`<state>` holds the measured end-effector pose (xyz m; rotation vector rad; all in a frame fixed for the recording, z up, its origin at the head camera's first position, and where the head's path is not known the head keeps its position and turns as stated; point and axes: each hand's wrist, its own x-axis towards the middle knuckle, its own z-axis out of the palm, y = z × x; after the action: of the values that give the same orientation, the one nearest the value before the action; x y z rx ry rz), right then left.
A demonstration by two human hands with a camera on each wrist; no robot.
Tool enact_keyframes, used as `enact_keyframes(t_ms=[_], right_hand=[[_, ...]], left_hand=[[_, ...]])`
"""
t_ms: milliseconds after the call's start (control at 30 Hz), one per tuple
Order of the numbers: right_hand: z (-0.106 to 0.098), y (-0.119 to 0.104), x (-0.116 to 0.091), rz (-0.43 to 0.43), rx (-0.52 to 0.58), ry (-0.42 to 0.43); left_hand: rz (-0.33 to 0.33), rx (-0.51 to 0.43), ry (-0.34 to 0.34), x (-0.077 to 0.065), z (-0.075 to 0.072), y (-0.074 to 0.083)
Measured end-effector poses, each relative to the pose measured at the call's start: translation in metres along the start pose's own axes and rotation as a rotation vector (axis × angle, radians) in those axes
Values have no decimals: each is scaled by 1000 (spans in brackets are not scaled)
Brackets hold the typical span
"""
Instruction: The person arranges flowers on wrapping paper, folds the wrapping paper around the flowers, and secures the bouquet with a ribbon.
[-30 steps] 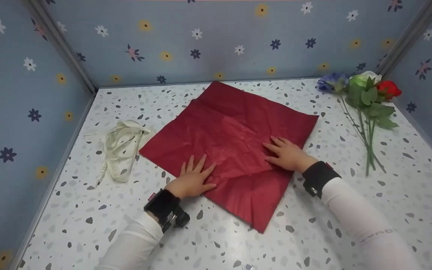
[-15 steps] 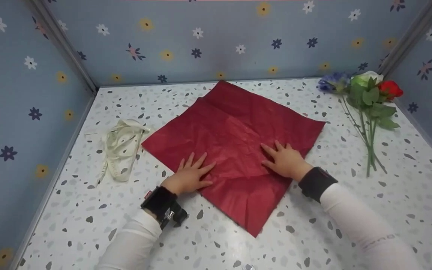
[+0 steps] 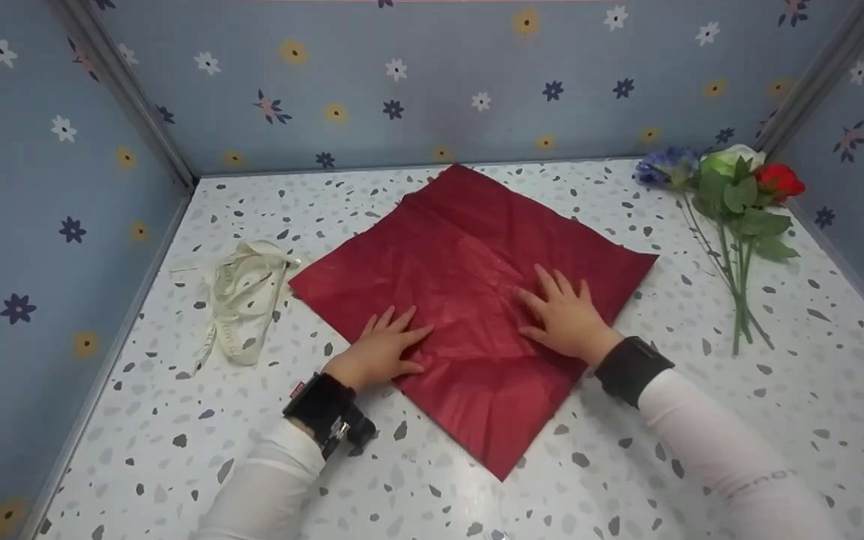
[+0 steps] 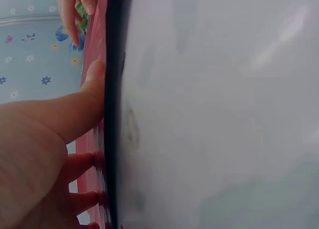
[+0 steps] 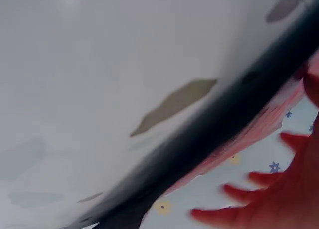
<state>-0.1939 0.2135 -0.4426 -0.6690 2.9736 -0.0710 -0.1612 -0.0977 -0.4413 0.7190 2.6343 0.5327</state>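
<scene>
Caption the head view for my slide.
Left hand and right hand spread over red sheet, ribbon to its left, flowers to its right.

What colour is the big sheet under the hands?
The sheet is dark red; the head view shows it best.

I observed: sheet (image 3: pixel 469 307), dark red; desk (image 3: pixel 589 499), white with grey flecks; back panel (image 3: pixel 447 67), blue with white, yellow and navy flowers.

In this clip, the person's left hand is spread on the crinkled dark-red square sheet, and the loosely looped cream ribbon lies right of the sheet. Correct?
Not quite: the cream ribbon lies left of the dark-red sheet, as the head view shows. The left hand is indeed spread on it.
</scene>
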Motion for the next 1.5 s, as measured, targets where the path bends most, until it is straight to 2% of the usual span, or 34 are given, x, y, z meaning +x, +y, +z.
enact_keyframes(t_ms=[133,267,367,700,1000,1067,1167,1300,1500], right_hand=[[1,3,0,-96,53,-61],[0,3,-1,-61,101,-167],[-1,2,-1,-40,111,-204],[-1,2,-1,-37,110,-208],[-3,2,-1,-29,108,-218],[-3,2,0,-33,80,-201],[-5,4,3,-31,59,-120],[-8,14,6,48,110,-19],[-27,42,2,244,188,-35]], left_hand=[[13,-19,19,0,1,2],[5,-11,25,0,4,3],[-9,-4,20,0,7,6],[-60,-20,45,0,11,12],[-165,-53,75,0,11,11],[-172,-51,77,0,10,11],[-178,-53,77,-1,10,11],[-175,-48,76,-1,10,12],[-163,-37,71,-1,10,11]])
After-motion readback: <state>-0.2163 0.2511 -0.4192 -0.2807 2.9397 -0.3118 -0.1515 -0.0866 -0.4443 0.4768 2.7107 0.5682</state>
